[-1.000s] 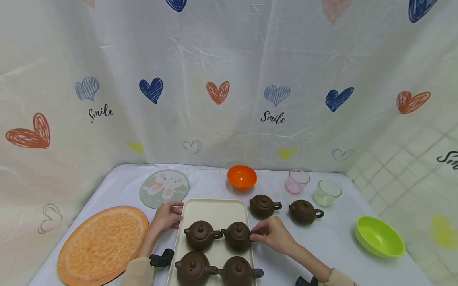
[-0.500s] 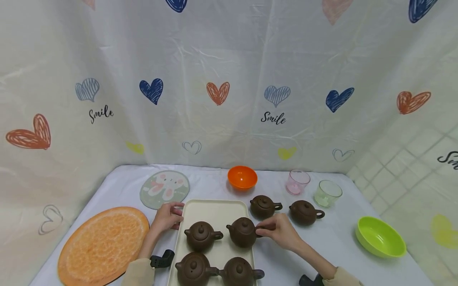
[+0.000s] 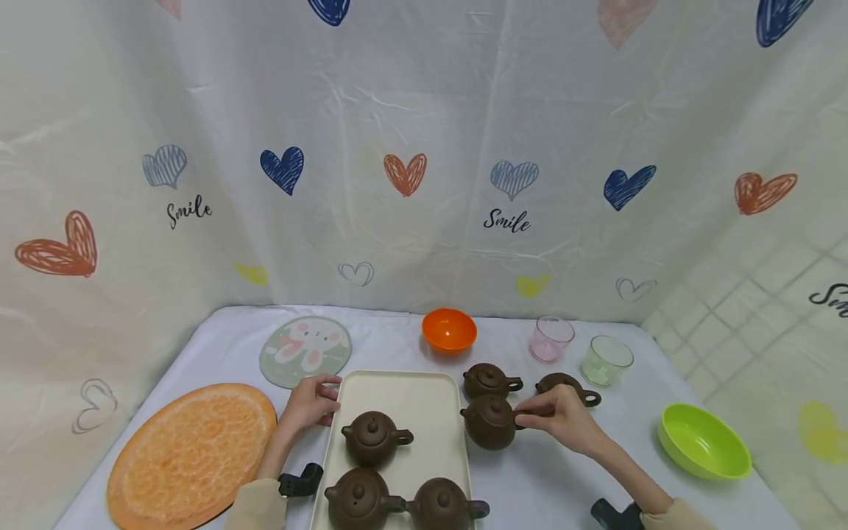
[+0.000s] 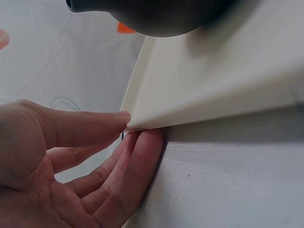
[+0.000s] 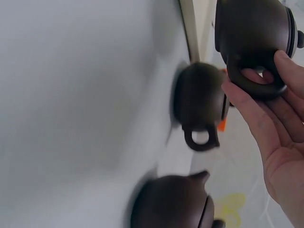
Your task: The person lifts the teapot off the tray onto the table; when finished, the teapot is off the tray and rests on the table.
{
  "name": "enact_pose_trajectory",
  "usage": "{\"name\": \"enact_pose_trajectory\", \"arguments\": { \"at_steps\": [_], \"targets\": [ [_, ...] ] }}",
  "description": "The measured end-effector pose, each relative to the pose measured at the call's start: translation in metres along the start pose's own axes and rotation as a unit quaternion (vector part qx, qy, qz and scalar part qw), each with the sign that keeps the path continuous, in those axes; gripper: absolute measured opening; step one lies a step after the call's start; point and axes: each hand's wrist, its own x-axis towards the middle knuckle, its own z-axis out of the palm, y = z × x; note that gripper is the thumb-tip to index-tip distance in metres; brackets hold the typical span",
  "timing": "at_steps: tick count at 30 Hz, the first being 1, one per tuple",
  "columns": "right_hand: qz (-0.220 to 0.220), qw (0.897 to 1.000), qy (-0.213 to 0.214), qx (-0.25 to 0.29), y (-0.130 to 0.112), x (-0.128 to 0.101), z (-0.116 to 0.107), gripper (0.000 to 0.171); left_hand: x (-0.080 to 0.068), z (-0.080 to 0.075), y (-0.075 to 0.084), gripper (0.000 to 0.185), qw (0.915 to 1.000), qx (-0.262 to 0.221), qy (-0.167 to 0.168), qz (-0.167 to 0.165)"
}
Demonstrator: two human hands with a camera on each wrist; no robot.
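The right hand, right of centre in the lower half of the frame, pinches the handle of a dark brown teapot between thumb and fingers. The right wrist view shows this teapot raised off the white-covered surface; in the head view its spout points left and its tip comes to the right edge of the cream tray.

The left hand pinches the tray's left edge near its upper corner, thumb at the rim and fingers curled below, as the left wrist view shows.

Three teapots stand on the tray: the middle-left teapot, with bare tray to its right and above it, and the lower-left teapot and lower-right teapot, the latter's handle jutting past the tray's right edge.

Just above the raised teapot in the frame is the upper-centre teapot; the far-right teapot is partly hidden by the right hand. Above them, toward the surface's back edge, are an orange bowl, a pink glass and a green glass. A broad stretch of white cloth separates the tray from the lime-green bowl by the surface's right edge.
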Motion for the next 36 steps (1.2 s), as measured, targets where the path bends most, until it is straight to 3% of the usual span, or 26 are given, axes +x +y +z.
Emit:
{"name": "enact_pose_trajectory", "arguments": {
  "at_steps": [9, 15, 36],
  "targets": [
    [-0.008, 1.0, 0.011, -0.015, 0.012, -0.027, -0.034, 0.014, 0.0, 0.0, -0.001, 0.045, 1.0, 0.001, 0.002, 0.003],
    [0.011, 1.0, 0.012, -0.019, 0.02, -0.042, -0.05, 0.011, 0.001, -0.001, -0.004, 0.046, 1.0, 0.008, 0.003, 0.0],
    [0.048, 0.999, -0.012, 0.004, 0.051, -0.076, -0.076, 0.015, 0.001, 0.0, -0.003, 0.046, 1.0, 0.007, 0.004, 0.0]
  ]
}}
